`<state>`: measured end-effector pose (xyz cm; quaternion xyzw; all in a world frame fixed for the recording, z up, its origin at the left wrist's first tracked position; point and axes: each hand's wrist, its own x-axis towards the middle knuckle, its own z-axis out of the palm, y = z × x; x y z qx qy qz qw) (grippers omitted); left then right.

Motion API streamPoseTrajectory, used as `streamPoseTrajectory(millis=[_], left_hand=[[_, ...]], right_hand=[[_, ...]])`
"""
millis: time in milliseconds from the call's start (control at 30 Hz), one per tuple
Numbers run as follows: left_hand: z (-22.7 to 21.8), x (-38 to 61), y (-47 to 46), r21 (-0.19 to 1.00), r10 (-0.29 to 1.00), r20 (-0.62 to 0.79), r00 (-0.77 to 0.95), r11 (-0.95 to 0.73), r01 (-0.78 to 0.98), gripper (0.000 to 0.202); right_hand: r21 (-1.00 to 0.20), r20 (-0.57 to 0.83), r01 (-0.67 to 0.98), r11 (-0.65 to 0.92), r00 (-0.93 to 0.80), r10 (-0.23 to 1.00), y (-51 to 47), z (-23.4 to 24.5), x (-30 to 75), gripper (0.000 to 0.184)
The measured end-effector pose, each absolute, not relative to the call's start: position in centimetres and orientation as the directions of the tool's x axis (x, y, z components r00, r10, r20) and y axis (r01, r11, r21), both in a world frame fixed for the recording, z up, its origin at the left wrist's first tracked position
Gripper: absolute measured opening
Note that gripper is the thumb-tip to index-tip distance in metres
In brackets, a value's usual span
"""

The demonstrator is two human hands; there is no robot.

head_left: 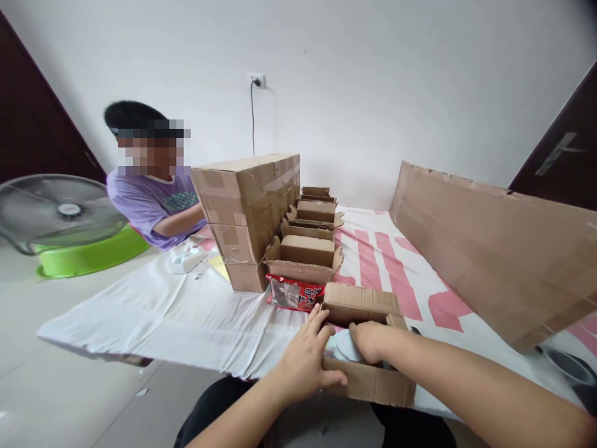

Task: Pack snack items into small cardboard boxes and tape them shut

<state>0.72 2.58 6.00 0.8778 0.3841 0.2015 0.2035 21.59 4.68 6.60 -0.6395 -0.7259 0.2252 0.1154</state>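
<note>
A small open cardboard box (373, 381) lies in front of me on the white and pink sheet (186, 311). My left hand (305, 361) grips the box's near left wall, fingers over the rim. My right hand (368, 341) reaches inside the box, fingers curled down onto a white item (344, 345); what they hold is hidden. A red snack packet (295, 292) lies just beyond the box.
Several open small boxes (305, 249) stand in a row beyond. Stacked sealed cartons (247, 211) rise at their left. A long cardboard sheet (494, 249) leans at right. Another person in a purple shirt (149, 202) sits at left, near a fan (58, 208) and green basin (93, 254).
</note>
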Motion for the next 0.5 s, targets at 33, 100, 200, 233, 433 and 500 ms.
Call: streamPoseTrajectory(millis=[33,100,200,233,433,500], left_hand=[[6.0,0.8,2.6,0.509,0.758,0.196,0.622,-0.620,0.596,0.083],[5.9,1.0,2.7,0.501,0.761,0.205,0.616,-0.622,0.601,0.083],[5.8,1.3,2.7,0.471,0.755,0.256,0.604,-0.642,0.605,0.074],[5.7,1.3,2.7,0.457,0.757,0.270,0.595,-0.645,0.613,0.072],[6.0,1.6,3.1,0.418,0.774,0.281,0.568,-0.631,0.654,0.097],[6.0,1.6,3.3,0.418,0.769,0.285,0.572,-0.637,0.648,0.106]], right_hand=[[-0.439,-0.172,0.894,0.088,-0.180,0.969,4.9,6.7,21.5,0.047],[-0.339,-0.292,0.932,0.128,-0.234,0.928,5.3,7.3,21.2,0.056],[-0.216,-0.404,0.954,0.208,-0.281,0.870,5.2,8.7,20.7,0.073],[-0.174,-0.430,0.955,0.241,-0.293,0.854,5.1,9.2,20.5,0.076],[0.041,-0.464,0.912,0.408,-0.345,0.816,4.2,12.7,19.3,0.076],[0.083,-0.438,0.900,0.429,-0.354,0.826,4.1,14.2,19.1,0.072]])
